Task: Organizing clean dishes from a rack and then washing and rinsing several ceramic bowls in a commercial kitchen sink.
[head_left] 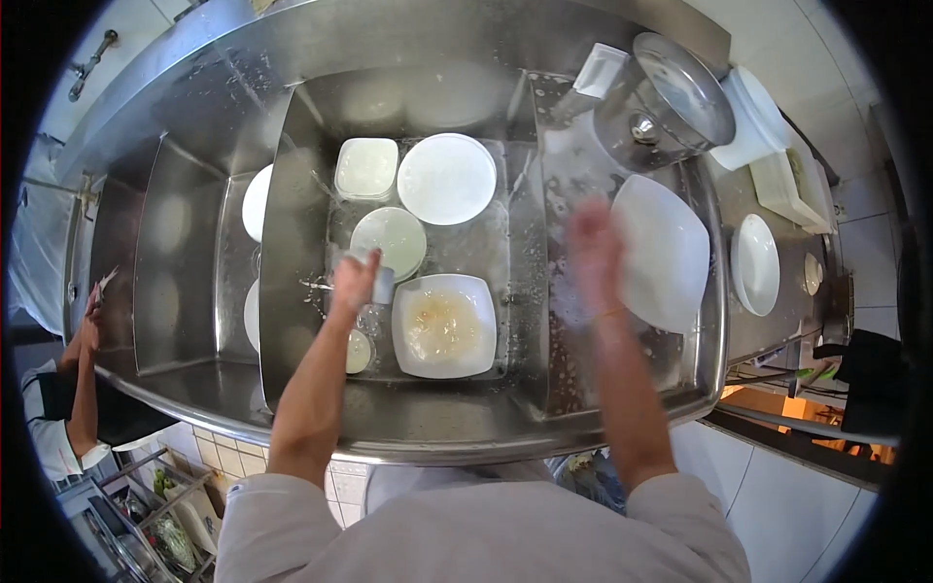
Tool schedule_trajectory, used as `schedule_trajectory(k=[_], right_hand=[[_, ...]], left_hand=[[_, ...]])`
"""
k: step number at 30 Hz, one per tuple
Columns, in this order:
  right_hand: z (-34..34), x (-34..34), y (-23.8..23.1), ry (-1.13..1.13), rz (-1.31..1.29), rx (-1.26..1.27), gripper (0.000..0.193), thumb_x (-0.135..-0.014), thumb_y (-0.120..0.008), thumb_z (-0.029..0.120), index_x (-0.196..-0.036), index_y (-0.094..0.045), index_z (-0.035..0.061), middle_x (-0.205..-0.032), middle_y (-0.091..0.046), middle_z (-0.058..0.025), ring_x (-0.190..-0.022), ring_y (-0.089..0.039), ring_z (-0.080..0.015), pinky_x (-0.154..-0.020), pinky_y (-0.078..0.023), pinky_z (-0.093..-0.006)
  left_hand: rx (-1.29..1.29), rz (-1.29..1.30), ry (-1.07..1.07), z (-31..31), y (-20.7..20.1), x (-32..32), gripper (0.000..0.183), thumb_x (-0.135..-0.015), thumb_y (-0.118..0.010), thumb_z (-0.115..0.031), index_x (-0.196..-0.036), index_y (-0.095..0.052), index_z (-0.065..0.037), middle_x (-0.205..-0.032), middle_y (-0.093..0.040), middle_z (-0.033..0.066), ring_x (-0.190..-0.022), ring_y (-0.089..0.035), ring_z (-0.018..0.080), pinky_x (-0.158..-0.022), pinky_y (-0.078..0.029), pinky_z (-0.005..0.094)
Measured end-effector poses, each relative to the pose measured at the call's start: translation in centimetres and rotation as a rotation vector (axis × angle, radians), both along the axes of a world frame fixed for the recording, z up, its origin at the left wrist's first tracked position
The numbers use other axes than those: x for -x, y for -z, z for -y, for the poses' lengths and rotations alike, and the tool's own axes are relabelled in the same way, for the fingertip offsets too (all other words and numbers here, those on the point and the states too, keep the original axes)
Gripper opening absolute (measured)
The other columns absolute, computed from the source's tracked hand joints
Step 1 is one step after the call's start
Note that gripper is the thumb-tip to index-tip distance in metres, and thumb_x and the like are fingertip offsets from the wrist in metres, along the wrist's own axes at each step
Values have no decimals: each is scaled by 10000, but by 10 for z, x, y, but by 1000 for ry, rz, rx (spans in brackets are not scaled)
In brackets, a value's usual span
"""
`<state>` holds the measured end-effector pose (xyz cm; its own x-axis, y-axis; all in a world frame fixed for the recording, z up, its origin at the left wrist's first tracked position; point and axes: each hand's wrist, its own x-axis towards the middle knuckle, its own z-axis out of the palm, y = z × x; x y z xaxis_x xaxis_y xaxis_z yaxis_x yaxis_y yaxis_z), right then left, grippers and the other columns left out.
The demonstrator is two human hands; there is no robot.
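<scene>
My left hand [352, 282] is closed on a small grey cylindrical thing [383, 287] above the middle basin; its exact kind does not show. Below it sit a stack of round white plates [389, 238], a square white plate [445, 335] holding murky brownish water, and a small round dish [359, 352]. Farther back are a stack of square white dishes [366, 167] and a large round white plate [447, 179]. My right hand [595, 248], smeared by motion, is over the wet right-hand drainboard, beside a large white platter [663, 253]. I cannot make out its fingers.
A big steel pot [671, 107] and a white container [602, 70] stand at the back right. Beyond the sink rim are an oval white dish [755, 264] and pale tubs [789, 185]. More plates [257, 204] show in the left basin. Another person's hands [89, 316] are at the far left.
</scene>
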<state>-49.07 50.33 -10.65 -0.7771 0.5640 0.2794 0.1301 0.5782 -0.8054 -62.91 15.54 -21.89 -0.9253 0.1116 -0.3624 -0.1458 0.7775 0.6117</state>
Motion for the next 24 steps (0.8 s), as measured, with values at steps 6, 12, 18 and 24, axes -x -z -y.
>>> schedule_trajectory(k=[6,12,18,24], right_hand=[[128,-26,198,81,971,-6,359,-798,-582,198,-1105,-542,16,-1024,-609,-205,-1013,-554,-402,-912,-435,-454],[143,-20,185,-33,1266,-16,284,-814,-559,199,-1057,-581,54,-1022,-612,-205,-976,-582,-404,-831,-484,-480],[215,13,172,-312,885,73,248,-757,-585,143,-993,-551,73,-880,-607,-216,-838,-602,-371,-713,-471,-505],[214,70,169,187,589,-324,264,-796,-542,102,-1038,-511,2,-1022,-557,-215,-993,-533,-380,-827,-436,-458]], left_hand=[[89,104,278,20,123,-65,394,-791,-584,-239,-1109,-520,-15,-1053,-580,262,-989,-561,405,-830,-453,483],[142,289,351,37,143,-54,422,-802,-576,-232,-1166,-492,-35,-1056,-596,241,-994,-565,416,-856,-454,484],[-53,290,309,55,153,-52,344,-809,-582,-250,-1062,-566,-18,-1033,-598,259,-987,-573,408,-843,-468,457],[66,368,424,35,123,-46,269,-773,-601,-169,-978,-581,5,-946,-609,251,-927,-606,388,-806,-486,472]])
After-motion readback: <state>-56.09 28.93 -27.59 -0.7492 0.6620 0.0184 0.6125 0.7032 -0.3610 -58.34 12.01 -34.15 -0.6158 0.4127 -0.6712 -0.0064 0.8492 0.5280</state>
